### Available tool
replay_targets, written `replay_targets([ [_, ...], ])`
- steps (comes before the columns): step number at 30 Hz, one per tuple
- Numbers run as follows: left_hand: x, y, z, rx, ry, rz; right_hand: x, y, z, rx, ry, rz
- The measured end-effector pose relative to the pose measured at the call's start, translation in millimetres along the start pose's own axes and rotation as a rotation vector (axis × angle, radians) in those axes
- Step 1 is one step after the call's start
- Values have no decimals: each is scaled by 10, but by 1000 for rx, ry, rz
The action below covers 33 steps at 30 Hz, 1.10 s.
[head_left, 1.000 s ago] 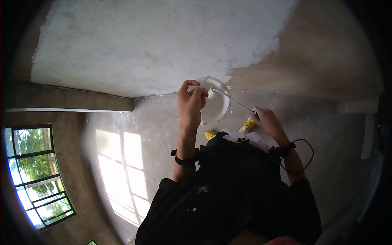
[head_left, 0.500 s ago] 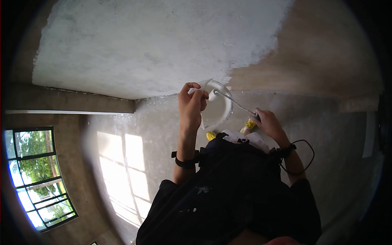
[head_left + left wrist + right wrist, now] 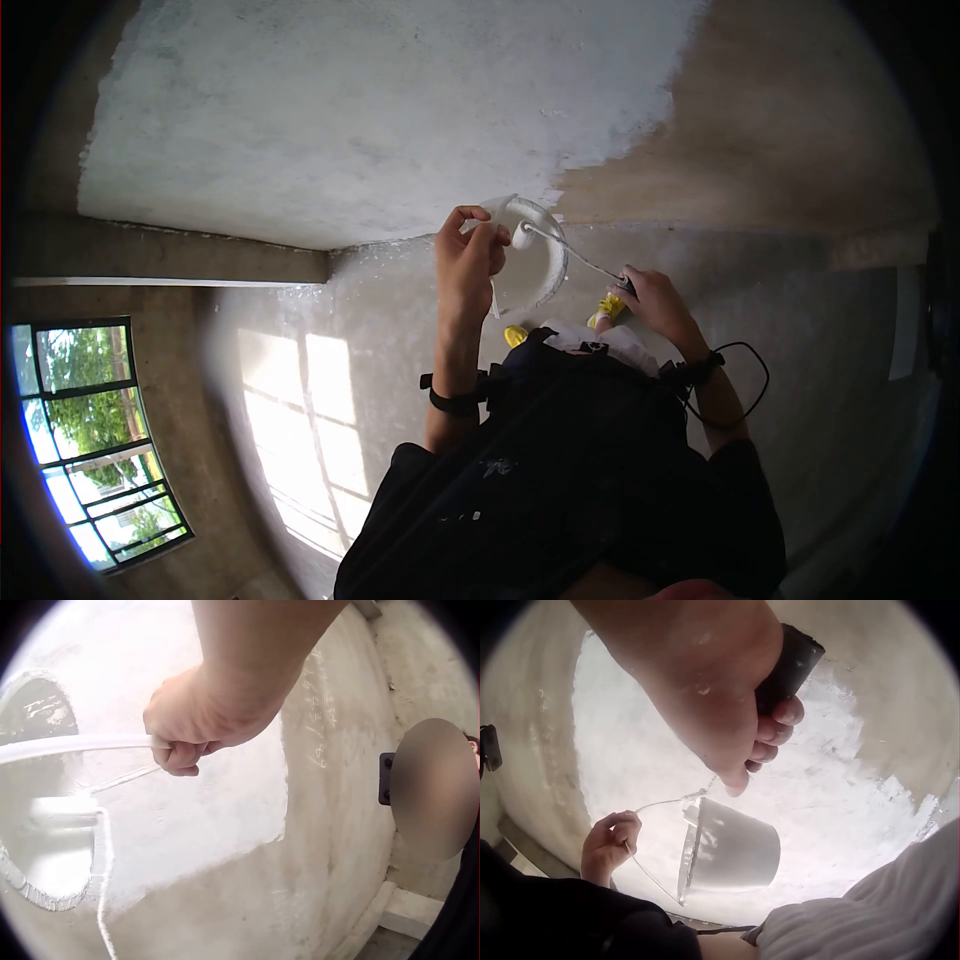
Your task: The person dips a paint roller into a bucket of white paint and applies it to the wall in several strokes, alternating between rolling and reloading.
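My left hand (image 3: pixel 468 265) holds a white bucket (image 3: pixel 739 851) up by its thin bail handle (image 3: pixel 82 745), fingers curled round it. The bucket hangs off the floor, tilted in the right wrist view, with whitish paint inside. At its mouth is the white sleeve of a paint roller (image 3: pixel 64 814), overlapping the rim. The roller's paint-coated rod (image 3: pixel 580 255) runs out to the right. My right hand (image 3: pixel 658 300) grips its black handle (image 3: pixel 791 667), which sticks out past the fist in the right wrist view.
Ahead stands a wall (image 3: pixel 340 130), white on the left with a ragged edge against bare brown plaster (image 3: pixel 800 130) on the right. A ledge (image 3: pixel 170 245) juts out at left. Paint specks dot the concrete floor (image 3: pixel 400 310); yellow shoes (image 3: pixel 610 305) are below the hands.
The bucket has swayed slightly, and the roller sits a touch lower in the head view. Both hands keep their grips and have hardly moved.
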<state>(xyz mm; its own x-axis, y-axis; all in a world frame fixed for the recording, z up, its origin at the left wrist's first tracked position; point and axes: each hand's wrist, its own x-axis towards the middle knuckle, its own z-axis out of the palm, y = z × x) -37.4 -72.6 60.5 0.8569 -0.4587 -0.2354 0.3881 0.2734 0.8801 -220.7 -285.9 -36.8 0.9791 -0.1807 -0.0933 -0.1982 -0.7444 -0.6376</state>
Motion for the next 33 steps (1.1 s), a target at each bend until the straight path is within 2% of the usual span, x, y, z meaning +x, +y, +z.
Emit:
replay_targets([
  [2,10,10,-13,6,1,3,-10,-2,14,156,12,-15],
  [9,24,21,-6,1,10,-11,46,25,-14,19,4,0],
  [12,12,28,-23,10,-3,6,17,38,9,172,35,33],
  [14,6,50,-15,4,-6,9,8,96,46,22,49,-7],
  [18,24,32,-38,-6,2,-6,1,119,23,24,33,-13],
  [20,19,42,-42,-8,-2,-1,-37,75,13,197,-29,68],
  [21,18,47,-45,-9,-6,2,-34,80,20,195,-28,70],
  [23,31,36,-51,-21,-12,2,-33,126,73,21,9,18],
  [24,40,27,-57,-31,-16,5,-39,158,91,20,8,17],
  [27,62,-5,-90,-36,3,-16,-40,169,86,71,39,-15],
  [29,77,-11,-118,-46,-2,-14,-53,42,1,220,19,45],
  [33,87,-35,-106,-47,16,-22,-19,95,-21,176,-15,23],
])
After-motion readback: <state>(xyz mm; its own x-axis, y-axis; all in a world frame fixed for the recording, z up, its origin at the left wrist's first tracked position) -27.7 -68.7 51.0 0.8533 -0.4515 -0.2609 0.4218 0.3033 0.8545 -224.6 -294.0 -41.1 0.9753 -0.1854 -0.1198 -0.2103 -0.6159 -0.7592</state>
